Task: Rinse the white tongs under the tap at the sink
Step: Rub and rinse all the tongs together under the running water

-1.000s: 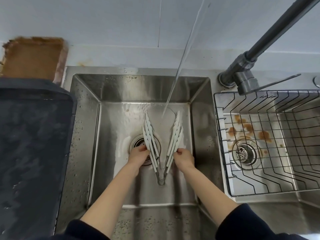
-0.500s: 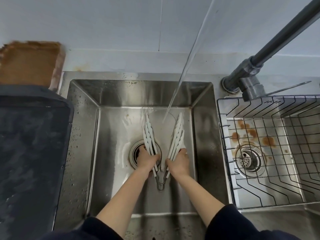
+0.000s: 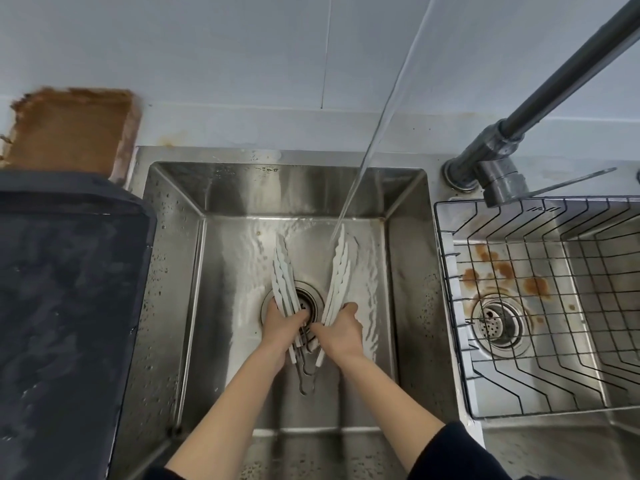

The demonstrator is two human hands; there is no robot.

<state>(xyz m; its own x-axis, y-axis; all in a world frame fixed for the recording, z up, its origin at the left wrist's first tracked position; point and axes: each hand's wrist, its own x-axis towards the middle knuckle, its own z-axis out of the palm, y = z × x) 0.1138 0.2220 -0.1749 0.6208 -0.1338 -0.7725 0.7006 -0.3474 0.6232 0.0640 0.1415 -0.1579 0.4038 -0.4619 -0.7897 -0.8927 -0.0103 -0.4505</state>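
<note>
Readable text: none on any surface in view.
Sink back wall (image 3: 266, 169): small dark marks near the top edge, too blurred to tell whether they are letters or water spots.
Labels or brands: none legible on the tap (image 3: 498, 147), the wire basket (image 3: 450, 271) or the dark mat (image 3: 69, 306).
Numbers or signs: none to be seen.
</note>
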